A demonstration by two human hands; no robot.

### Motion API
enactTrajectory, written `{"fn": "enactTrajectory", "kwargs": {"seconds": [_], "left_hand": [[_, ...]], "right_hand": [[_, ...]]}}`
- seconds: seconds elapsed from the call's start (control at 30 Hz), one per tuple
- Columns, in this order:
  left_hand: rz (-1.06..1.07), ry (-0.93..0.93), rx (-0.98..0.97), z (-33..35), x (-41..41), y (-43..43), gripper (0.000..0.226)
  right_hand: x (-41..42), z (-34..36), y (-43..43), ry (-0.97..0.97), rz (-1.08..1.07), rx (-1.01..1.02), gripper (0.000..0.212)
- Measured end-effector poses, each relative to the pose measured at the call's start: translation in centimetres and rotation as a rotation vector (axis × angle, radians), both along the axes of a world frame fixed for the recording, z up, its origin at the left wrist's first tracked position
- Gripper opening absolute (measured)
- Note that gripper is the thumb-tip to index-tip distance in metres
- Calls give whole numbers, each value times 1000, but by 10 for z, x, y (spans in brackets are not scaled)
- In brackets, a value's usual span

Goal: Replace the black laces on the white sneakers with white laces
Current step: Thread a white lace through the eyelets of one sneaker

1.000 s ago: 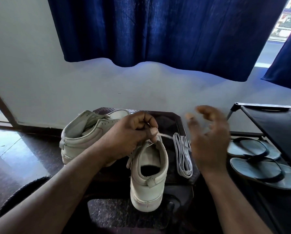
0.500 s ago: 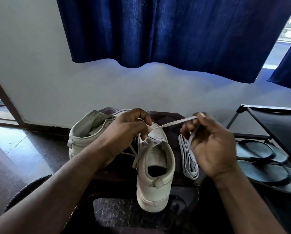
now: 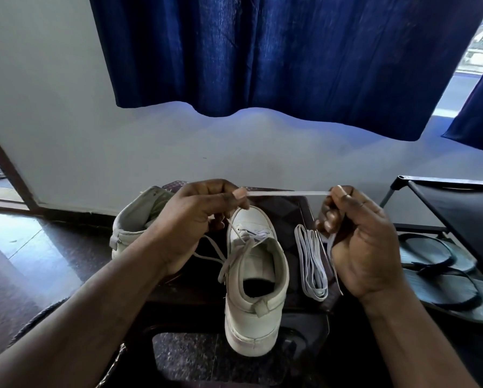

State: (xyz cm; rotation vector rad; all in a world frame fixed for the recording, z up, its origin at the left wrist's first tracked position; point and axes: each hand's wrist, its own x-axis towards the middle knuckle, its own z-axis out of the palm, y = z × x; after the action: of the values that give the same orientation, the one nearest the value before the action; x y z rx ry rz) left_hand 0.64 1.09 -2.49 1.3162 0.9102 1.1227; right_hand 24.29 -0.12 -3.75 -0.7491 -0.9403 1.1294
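Note:
A white sneaker (image 3: 255, 287) stands heel toward me on a small dark table (image 3: 287, 211). A white lace (image 3: 287, 193) runs through its lowest eyelets and is stretched level between my hands above the toe. My left hand (image 3: 195, 219) pinches one part of it between thumb and forefinger; my right hand (image 3: 360, 242) grips the other part, whose loose end hangs below the palm. The second white sneaker (image 3: 135, 222) lies behind my left hand, partly hidden. A folded bundle of white lace (image 3: 311, 264) lies right of the near sneaker.
Two dark flip-flops (image 3: 441, 275) sit on the floor at the right under a black rack (image 3: 458, 205). A blue curtain (image 3: 290, 51) hangs over the white wall behind. A doorway opens at far left.
My right hand, which was empty and open a second ago, took hold of the lace and drew it out to the right. The lace is now taut and level between both hands.

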Motion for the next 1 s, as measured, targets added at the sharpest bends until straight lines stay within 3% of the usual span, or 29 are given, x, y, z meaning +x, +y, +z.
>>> {"fn": "enactTrajectory", "kwargs": {"seconds": [0.1, 0.3, 0.63, 0.73, 0.87, 1.0], "left_hand": [[-29, -52, -52, -1, 0, -1, 18], [-72, -98, -132, -5, -2, 0, 21], [-112, -161, -174, -6, 5, -4, 23], [-136, -176, -163, -5, 8, -4, 27], [-145, -158, -127, 1, 11, -7, 27], [-128, -49, -20, 3, 16, -10, 26]], "right_hand": [[2, -3, 2, -7, -25, -14, 14], [9, 4, 2, 247, 37, -83, 27], [19, 3, 3, 299, -19, -51, 28], [17, -1, 5, 177, -79, -7, 24], [15, -7, 5, -145, -204, 131, 25], [7, -11, -2, -448, -152, 221, 21]]}}
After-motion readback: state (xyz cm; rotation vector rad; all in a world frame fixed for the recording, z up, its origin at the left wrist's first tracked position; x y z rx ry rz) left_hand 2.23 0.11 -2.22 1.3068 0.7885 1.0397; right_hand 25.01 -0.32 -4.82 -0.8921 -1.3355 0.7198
